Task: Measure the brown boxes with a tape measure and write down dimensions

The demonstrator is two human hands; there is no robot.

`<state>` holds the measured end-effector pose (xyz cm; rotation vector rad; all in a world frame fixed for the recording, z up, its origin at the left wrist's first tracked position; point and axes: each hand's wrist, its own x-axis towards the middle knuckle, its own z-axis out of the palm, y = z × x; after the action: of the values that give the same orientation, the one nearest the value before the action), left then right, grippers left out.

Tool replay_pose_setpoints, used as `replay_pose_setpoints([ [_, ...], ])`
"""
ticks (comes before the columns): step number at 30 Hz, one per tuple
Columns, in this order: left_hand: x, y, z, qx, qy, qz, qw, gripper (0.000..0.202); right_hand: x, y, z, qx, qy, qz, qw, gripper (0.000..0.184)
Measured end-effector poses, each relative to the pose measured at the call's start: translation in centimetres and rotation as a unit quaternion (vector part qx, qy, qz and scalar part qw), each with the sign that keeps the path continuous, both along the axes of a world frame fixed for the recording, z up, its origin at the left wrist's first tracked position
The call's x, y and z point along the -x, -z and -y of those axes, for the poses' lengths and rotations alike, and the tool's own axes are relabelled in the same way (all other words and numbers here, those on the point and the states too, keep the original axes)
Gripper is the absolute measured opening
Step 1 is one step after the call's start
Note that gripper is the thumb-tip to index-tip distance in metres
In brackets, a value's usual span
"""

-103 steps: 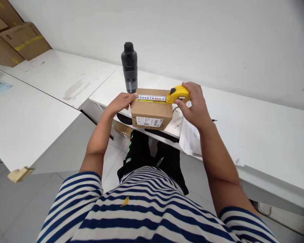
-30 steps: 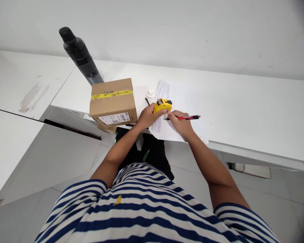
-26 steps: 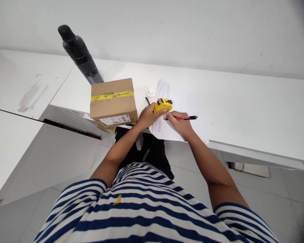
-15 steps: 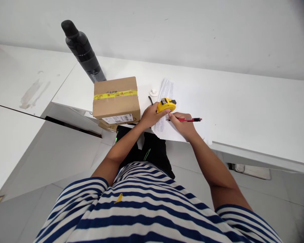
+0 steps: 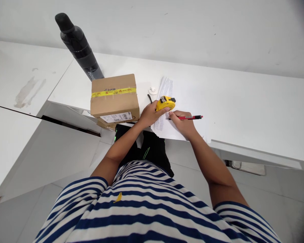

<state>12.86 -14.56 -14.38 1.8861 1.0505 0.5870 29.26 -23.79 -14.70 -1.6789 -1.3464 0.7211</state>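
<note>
In my left hand (image 5: 150, 115) is a yellow tape measure (image 5: 167, 103), gripped over the left part of the paper. A black wrist strap (image 5: 149, 98) shows just beyond that hand. My right hand (image 5: 184, 124) is closed on a red pen (image 5: 188, 117) with a black end, its shaft pointing right and its tip at the paper near my left thumb. Under both hands lie white sheets of paper (image 5: 178, 98), with rows of small writing down their left side. The pen tip is partly hidden by my fingers.
A taped cardboard box (image 5: 114, 99) stands left of my hands on the white table (image 5: 243, 111). Behind it rises a tall dark bottle (image 5: 81, 50). A small round white object (image 5: 152, 90) lies between box and paper. The white wall (image 5: 179, 30) borders the table's far side.
The whole view has shifted slightly, so the box and bottle appear a little farther left and higher. Both hands keep their holds, with hardly any movement over the paper.
</note>
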Motion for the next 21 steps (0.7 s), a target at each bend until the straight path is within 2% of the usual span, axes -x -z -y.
replay_pose_setpoints([
  [5, -0.03, 0.00, 0.08, 0.001, -0.002, 0.001, 1.000, 0.046, 0.08, 0.05, 0.02, -0.007, 0.026, 0.005, 1.000, 0.045],
  [10, -0.05, 0.06, 0.09, 0.006, -0.005, 0.013, 1.000, 0.047, -0.11, 0.24, 0.03, -0.003, 0.009, 0.011, 1.000, 0.044],
  [21, -0.03, 0.26, 0.00, 0.017, -0.002, 0.039, 0.999, 0.050, -0.09, 0.46, 0.11, -0.013, 0.033, 0.016, 0.999, 0.049],
])
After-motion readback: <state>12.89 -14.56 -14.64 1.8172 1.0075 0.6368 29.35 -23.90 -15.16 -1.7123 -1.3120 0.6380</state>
